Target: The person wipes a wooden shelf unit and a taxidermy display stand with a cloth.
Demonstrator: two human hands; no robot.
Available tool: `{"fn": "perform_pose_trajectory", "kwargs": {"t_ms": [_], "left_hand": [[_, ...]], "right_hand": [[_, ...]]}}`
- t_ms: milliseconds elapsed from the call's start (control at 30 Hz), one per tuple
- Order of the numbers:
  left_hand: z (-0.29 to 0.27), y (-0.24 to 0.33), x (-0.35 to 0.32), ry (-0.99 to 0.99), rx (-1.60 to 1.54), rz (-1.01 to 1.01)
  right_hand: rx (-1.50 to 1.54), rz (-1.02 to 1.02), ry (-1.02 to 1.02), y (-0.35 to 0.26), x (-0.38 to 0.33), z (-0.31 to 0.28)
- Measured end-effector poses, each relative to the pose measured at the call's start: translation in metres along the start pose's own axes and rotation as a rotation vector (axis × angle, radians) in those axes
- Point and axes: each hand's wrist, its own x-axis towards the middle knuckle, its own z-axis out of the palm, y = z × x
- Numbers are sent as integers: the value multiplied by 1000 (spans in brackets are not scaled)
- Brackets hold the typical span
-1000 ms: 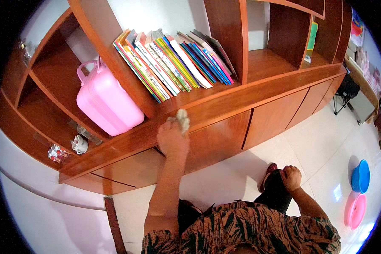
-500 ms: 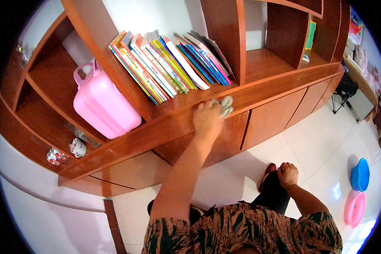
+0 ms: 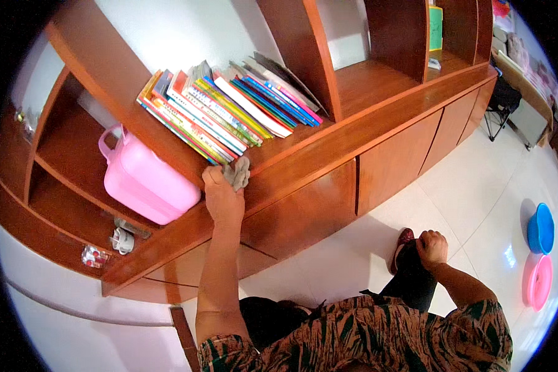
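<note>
My left hand [image 3: 223, 193] is closed on a crumpled grey cloth [image 3: 238, 173]. Hand and cloth are at the front edge of the wooden shelf, just below the lower ends of a leaning row of books [image 3: 223, 111]. To the left of this hand, a pink hard-shell case [image 3: 152, 180] with a handle leans in the neighbouring compartment. My right hand [image 3: 432, 249] rests on my knee with its fingers curled in, and no object shows in it.
The brown wooden cabinet [image 3: 390, 149] runs across the view, with doors below its ledge. A white mug [image 3: 123, 240] stands on the left shelf. On the tiled floor at right are a blue basin [image 3: 540, 228] and a pink basin [image 3: 538, 282]. A black folding chair [image 3: 501, 102] stands farther back.
My left hand has moved left along the ledge with the cloth, from below the books' right part to their left lower corner. My right hand stays on the knee. The view has shifted slightly.
</note>
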Motion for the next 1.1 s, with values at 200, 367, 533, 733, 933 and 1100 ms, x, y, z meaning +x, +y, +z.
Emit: {"fn": "perform_pose_trajectory", "kwargs": {"t_ms": [200,367,533,733,933,1100], "left_hand": [[26,-2,7,-174,238,-154],[34,27,23,-245,137,-127],[56,48,34,-312,72,-65],[75,62,28,-155,-19,170],[48,39,26,-250,43,45],[60,70,30,-269,36,68]], "right_hand": [[5,65,-77,-4,3,-8],[12,46,-72,0,3,-7],[33,12,-52,5,4,-2],[-23,68,-202,-2,9,-10],[-44,76,-181,3,3,-9],[-16,80,-166,14,2,-3]]}}
